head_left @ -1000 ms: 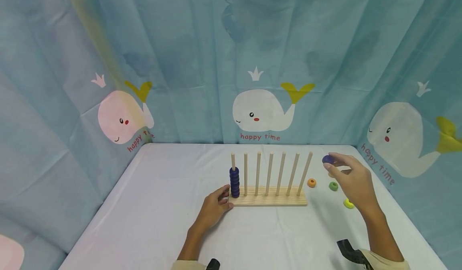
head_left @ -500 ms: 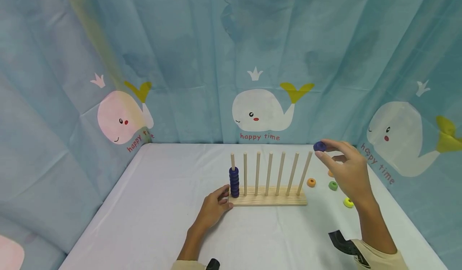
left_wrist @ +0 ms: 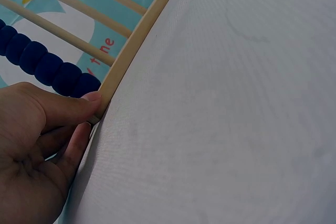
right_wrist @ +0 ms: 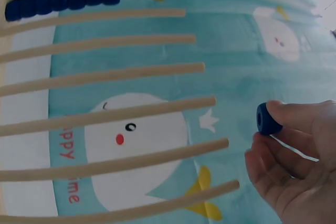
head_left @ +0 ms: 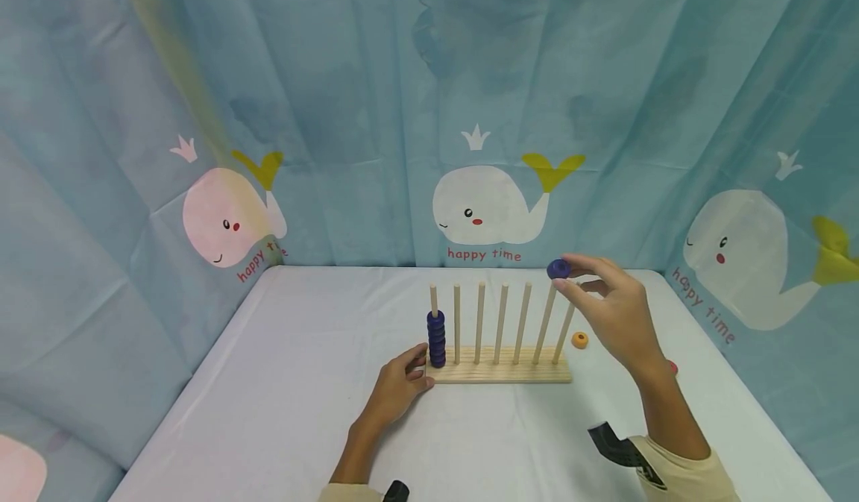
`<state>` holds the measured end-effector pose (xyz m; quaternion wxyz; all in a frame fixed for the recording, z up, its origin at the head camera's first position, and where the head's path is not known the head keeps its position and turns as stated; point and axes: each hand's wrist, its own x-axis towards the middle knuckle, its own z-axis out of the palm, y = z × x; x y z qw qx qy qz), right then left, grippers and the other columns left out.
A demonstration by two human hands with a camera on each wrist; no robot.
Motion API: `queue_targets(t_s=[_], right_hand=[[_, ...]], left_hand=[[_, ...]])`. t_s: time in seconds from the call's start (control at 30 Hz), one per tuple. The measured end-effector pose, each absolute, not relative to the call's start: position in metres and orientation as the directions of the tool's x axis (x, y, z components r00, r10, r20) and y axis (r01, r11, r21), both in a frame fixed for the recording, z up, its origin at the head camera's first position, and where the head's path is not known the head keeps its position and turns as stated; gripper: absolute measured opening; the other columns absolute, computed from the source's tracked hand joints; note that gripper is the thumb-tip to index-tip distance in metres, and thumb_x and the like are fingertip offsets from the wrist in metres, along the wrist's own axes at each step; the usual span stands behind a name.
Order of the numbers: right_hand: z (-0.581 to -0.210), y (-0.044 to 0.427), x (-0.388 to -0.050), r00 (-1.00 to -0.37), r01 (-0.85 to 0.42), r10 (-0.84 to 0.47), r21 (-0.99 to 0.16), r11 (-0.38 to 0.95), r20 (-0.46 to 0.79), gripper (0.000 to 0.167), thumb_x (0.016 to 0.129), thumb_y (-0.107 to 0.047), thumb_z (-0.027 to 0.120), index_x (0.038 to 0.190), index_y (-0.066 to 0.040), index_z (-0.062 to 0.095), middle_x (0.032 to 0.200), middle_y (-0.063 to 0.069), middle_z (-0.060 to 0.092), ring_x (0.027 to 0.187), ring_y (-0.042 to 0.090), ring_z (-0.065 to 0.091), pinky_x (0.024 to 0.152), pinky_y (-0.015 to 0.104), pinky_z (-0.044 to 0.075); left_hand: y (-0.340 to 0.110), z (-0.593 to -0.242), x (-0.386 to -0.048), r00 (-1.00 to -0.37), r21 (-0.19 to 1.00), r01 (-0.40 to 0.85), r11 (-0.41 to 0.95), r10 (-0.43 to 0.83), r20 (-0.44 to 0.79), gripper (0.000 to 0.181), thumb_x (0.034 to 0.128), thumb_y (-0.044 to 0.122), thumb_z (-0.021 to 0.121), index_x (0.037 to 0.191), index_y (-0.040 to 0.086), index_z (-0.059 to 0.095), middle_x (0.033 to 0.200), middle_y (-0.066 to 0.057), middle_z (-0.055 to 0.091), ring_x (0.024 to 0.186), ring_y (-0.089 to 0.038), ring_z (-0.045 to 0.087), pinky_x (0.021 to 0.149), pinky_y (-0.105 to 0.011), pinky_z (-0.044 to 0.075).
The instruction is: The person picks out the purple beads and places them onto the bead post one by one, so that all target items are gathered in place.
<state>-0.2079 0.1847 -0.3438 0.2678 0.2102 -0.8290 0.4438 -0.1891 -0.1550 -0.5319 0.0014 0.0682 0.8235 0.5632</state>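
A wooden peg rack (head_left: pixel 496 374) stands on the white-covered table, with a row of several upright pegs. Its leftmost peg bears a stack of dark blue beads (head_left: pixel 436 339), and the peg's top pokes out above them. My left hand (head_left: pixel 394 388) grips the left end of the base; in the left wrist view the thumb (left_wrist: pixel 86 103) lies at its edge. Between thumb and fingertips, my right hand (head_left: pixel 614 312) pinches a single dark blue bead (right_wrist: pixel 269 120). That bead is held about level with the peg tops, over the right part of the rack, apart from the pegs in the right wrist view.
An orange bead (head_left: pixel 580 340) lies on the table just right of the rack. Part of a red bead (head_left: pixel 672 367) shows beside my right wrist. The forearm and hand cover the table between. A blue whale-print curtain (head_left: pixel 349 211) hangs behind the table.
My right hand has carried the blue bead left and upward, from right of the rack to over its right pegs. The green and yellow beads are now hidden. The left hand stays put.
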Motion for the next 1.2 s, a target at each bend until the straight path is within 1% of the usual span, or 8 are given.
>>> queue_targets(t_s=[0.17,0.33,0.4,0.53,0.87,1.03,1.1,1.2], right_hand=[[-0.342,0.172,-0.210,-0.753,-0.620,-0.156,-0.611,0.492,0.639,0.038,0.095,-0.009,0.080,0.133,-0.009,0.073,0.116,0.005,0.073,0.104,0.001,0.065,0.089,0.006,0.053],[-0.342,0.159,-0.216,-0.721,-0.670,-0.209,-0.587,0.455,0.661,0.038,0.094,-0.005,0.081,0.131,-0.007,0.074,0.113,0.004,0.073,0.104,0.012,0.068,0.088,0.008,0.056],[-0.343,0.153,-0.217,-0.714,-0.680,-0.226,-0.579,0.449,0.663,0.038,0.093,-0.005,0.081,0.131,-0.007,0.074,0.113,0.004,0.073,0.104,0.014,0.068,0.086,0.008,0.056],[-0.343,0.142,-0.219,-0.703,-0.695,-0.258,-0.565,0.444,0.663,0.039,0.093,-0.007,0.082,0.131,-0.008,0.074,0.112,0.003,0.074,0.104,0.015,0.069,0.084,0.008,0.057],[-0.340,0.114,-0.220,-0.664,-0.745,-0.336,-0.547,0.382,0.668,0.039,0.091,-0.008,0.084,0.129,-0.007,0.075,0.110,0.002,0.076,0.103,0.020,0.070,0.080,0.018,0.062],[-0.341,0.101,-0.221,-0.648,-0.760,-0.372,-0.540,0.360,0.664,0.037,0.092,-0.008,0.084,0.127,-0.006,0.075,0.109,0.002,0.076,0.103,0.024,0.071,0.080,0.020,0.063],[-0.342,0.096,-0.222,-0.649,-0.760,-0.384,-0.534,0.371,0.657,0.035,0.092,-0.010,0.083,0.127,-0.007,0.075,0.108,0.001,0.075,0.103,0.025,0.071,0.080,0.022,0.063],[-0.343,0.089,-0.222,-0.643,-0.765,-0.401,-0.515,0.387,0.653,0.035,0.094,-0.012,0.083,0.127,-0.009,0.075,0.110,0.001,0.075,0.104,0.023,0.070,0.082,0.031,0.064]], left_hand=[[-0.155,-0.532,-0.189,-0.991,0.928,0.104,0.357,0.113,0.067,0.066,0.0951,0.005,0.078,0.155,0.000,0.051,0.143,-0.024,0.063,0.131,-0.037,0.064,0.107,-0.031,0.058],[-0.155,-0.532,-0.189,-0.992,0.930,0.099,0.354,0.110,0.064,0.066,0.0952,0.005,0.078,0.155,0.000,0.050,0.143,-0.023,0.063,0.132,-0.036,0.064,0.107,-0.029,0.058],[-0.155,-0.531,-0.189,-0.992,0.929,0.100,0.355,0.110,0.065,0.066,0.0953,0.005,0.078,0.155,0.000,0.050,0.144,-0.023,0.063,0.132,-0.036,0.064,0.108,-0.029,0.057],[-0.155,-0.531,-0.189,-0.992,0.930,0.099,0.354,0.113,0.063,0.066,0.0955,0.004,0.077,0.155,0.000,0.050,0.144,-0.023,0.062,0.132,-0.036,0.064,0.107,-0.029,0.058],[-0.154,-0.530,-0.188,-0.992,0.931,0.094,0.353,0.112,0.057,0.066,0.0950,0.003,0.078,0.155,-0.001,0.050,0.145,-0.025,0.061,0.132,-0.038,0.064,0.107,-0.029,0.058],[-0.154,-0.531,-0.188,-0.992,0.934,0.094,0.344,0.115,0.058,0.066,0.0950,0.002,0.077,0.155,-0.001,0.050,0.146,-0.025,0.061,0.133,-0.038,0.063,0.106,-0.028,0.058],[-0.154,-0.531,-0.188,-0.992,0.936,0.096,0.339,0.115,0.059,0.066,0.0949,0.002,0.077,0.155,-0.001,0.050,0.146,-0.025,0.061,0.133,-0.038,0.063,0.107,-0.029,0.058],[-0.155,-0.531,-0.188,-0.991,0.938,0.097,0.334,0.116,0.061,0.066,0.0950,0.003,0.077,0.155,-0.001,0.050,0.146,-0.025,0.061,0.133,-0.038,0.063,0.107,-0.029,0.058]])
